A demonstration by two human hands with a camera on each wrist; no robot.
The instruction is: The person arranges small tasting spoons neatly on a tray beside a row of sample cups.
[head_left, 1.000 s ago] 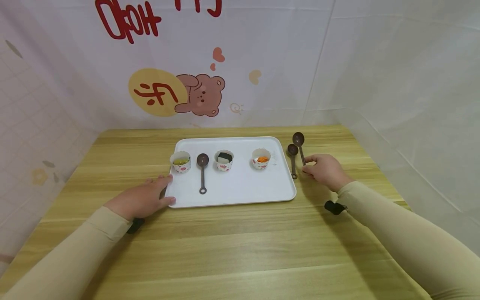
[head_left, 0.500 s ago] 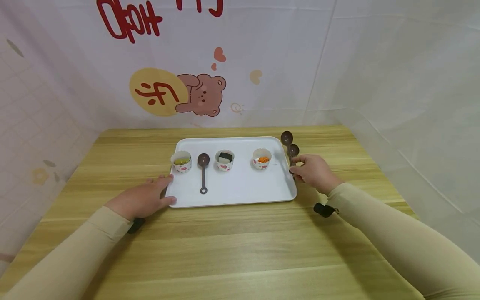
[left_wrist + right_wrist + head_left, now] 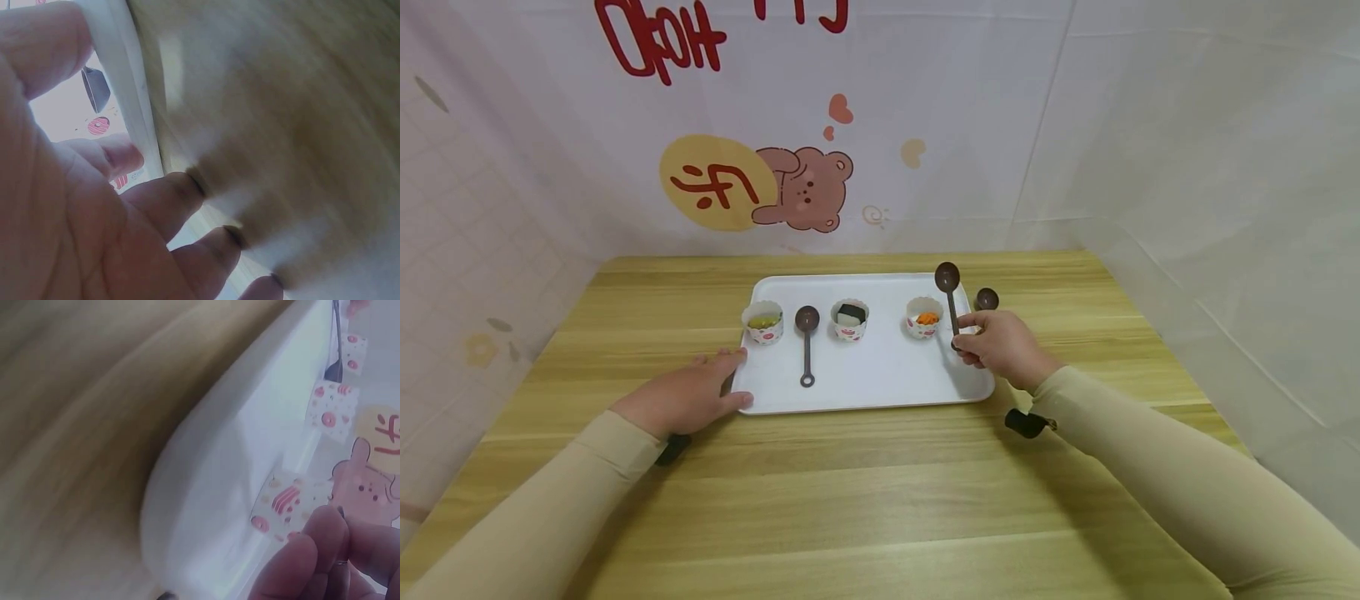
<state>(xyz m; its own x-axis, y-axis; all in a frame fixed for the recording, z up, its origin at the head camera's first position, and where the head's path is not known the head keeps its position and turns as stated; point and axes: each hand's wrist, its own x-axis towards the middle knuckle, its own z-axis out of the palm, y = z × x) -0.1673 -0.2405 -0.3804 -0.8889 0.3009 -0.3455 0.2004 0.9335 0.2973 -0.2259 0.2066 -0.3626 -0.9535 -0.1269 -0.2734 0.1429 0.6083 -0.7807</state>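
Note:
In the head view, my right hand [image 3: 1006, 346] pinches the handle of a brown measuring spoon [image 3: 947, 277], its bowl pointing away, over the right end of the white tray [image 3: 880, 373]. Thumb and fingertips meet in the right wrist view. My left hand [image 3: 688, 396] rests at the tray's left edge with fingers spread, as the left wrist view also shows. Another measuring spoon [image 3: 807, 321] lies on the tray between the left and middle paper cups. A smaller brown spoon [image 3: 987, 298] lies right of the tray, its handle hidden by my right hand.
Three printed paper cups stand on the tray: a left cup [image 3: 766, 336] with green food, a middle cup [image 3: 849, 333] with a dark-and-white piece, a right cup [image 3: 922, 331] with orange bits. The wooden table [image 3: 850, 492] meets a printed curtain [image 3: 970, 100] at the back.
My right hand has moved left with the measuring spoon, from beside the tray to over its right end. The left hand has stayed at the tray's edge.

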